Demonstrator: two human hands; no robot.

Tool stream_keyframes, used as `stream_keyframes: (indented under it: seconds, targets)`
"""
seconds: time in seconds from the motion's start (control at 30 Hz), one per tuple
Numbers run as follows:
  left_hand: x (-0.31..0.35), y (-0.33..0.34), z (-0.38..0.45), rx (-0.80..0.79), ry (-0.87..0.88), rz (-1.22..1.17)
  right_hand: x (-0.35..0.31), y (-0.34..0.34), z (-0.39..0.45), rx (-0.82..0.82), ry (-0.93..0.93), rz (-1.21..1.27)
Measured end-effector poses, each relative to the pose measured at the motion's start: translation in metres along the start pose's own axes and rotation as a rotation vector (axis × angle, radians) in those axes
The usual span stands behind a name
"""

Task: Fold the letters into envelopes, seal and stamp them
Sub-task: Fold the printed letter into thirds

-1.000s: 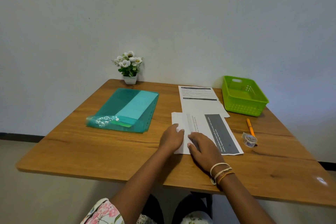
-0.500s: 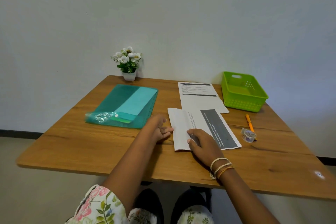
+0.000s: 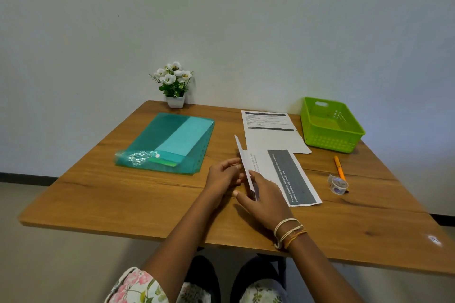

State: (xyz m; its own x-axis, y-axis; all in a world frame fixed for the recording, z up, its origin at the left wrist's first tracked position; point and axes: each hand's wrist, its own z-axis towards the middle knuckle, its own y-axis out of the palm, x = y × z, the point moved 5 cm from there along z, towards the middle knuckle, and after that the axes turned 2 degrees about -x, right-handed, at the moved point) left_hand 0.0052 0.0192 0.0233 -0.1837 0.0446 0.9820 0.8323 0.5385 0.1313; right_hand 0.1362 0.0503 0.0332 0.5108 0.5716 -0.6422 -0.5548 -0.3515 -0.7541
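Note:
A white letter [image 3: 283, 174] with a dark grey printed band lies on the wooden table [image 3: 123, 199] in front of me. Its left flap stands up on edge. My left hand [image 3: 225, 174] touches that raised flap from the left with spread fingers. My right hand [image 3: 263, 198] presses on the letter's near left part and pinches the flap's near end. A second printed sheet [image 3: 270, 135] lies flat behind it. A teal plastic folder [image 3: 172, 142] lies to the left. No envelope or stamp is clearly visible.
A green plastic basket [image 3: 330, 125] stands at the back right. An orange pen [image 3: 339, 169] and a small tape roll [image 3: 338, 185] lie right of the letter. A small white pot of flowers [image 3: 174, 86] sits at the table's far edge against the wall.
The letter's left flap lay flat a second ago and now stands up. My left hand moved off to the left, then came back to the flap. My right hand stayed on the letter.

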Motion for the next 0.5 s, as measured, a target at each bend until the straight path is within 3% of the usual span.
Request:
stream_keyframes:
  seconds: [0.2, 0.3, 0.5]
  targets:
    - [-0.002, 0.006, -0.010, 0.022, 0.242, 0.336, 0.004, -0.011, -0.002, 0.238, 0.173, 0.291]
    - [-0.006, 0.013, -0.012, 0.015, 0.313, 0.526, 0.013, -0.016, -0.001, 0.262, 0.296, 0.374]
    - [-0.014, 0.021, -0.010, 0.013, 0.357, 0.875, 0.020, -0.015, 0.003, 0.152, 0.359, 0.124]
